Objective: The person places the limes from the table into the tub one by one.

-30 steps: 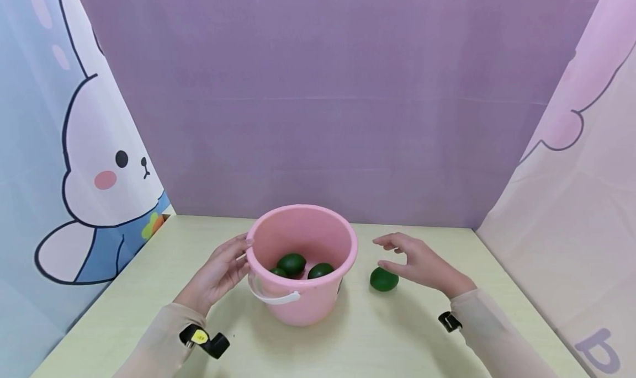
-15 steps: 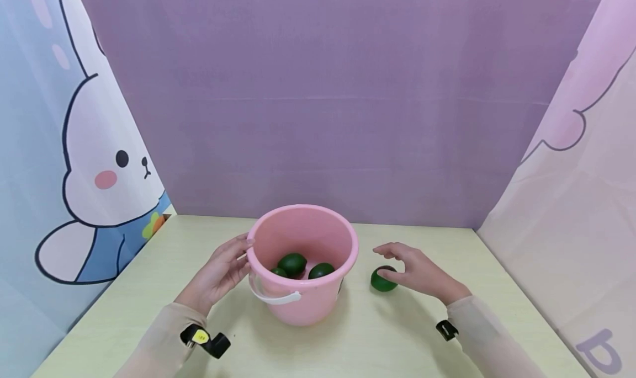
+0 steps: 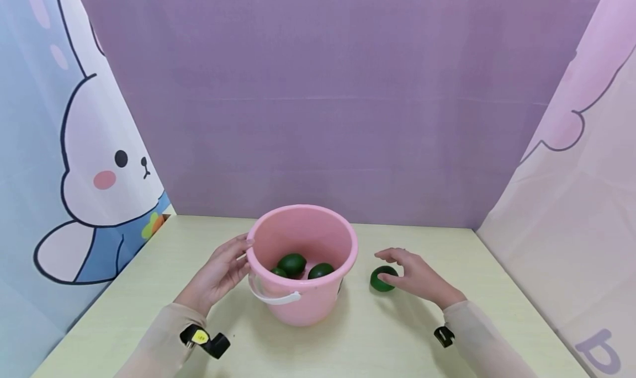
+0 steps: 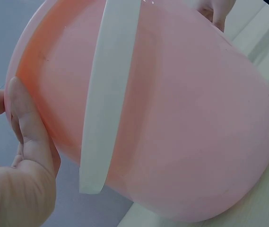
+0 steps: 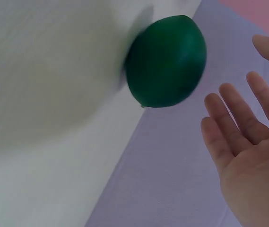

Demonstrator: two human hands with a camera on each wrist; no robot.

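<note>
A pink bucket (image 3: 318,295) with a white handle (image 3: 278,299) stands upright on the table. Several dark green limes (image 3: 292,264) are visible inside it, partly hidden by the near wall. My left hand (image 3: 217,273) grips the bucket's rim on the left side; in the left wrist view the thumb (image 4: 28,113) lies against the outside just under the rim. To the right of the bucket, one more lime (image 5: 167,61) rests on the table. Just above and beside it hovers my right hand (image 3: 417,275), fingers spread and apart from the fruit in the right wrist view.
The pale table (image 3: 298,353) ends at a purple backdrop (image 3: 318,102). A rabbit-print curtain (image 3: 109,129) borders the left side and a pale printed curtain (image 3: 571,229) the right. Black straps with small devices (image 3: 211,342) sit on both wrists.
My right hand has lowered slightly and come closer to the lime on the table. The left hand and the bucket have stayed in place.
</note>
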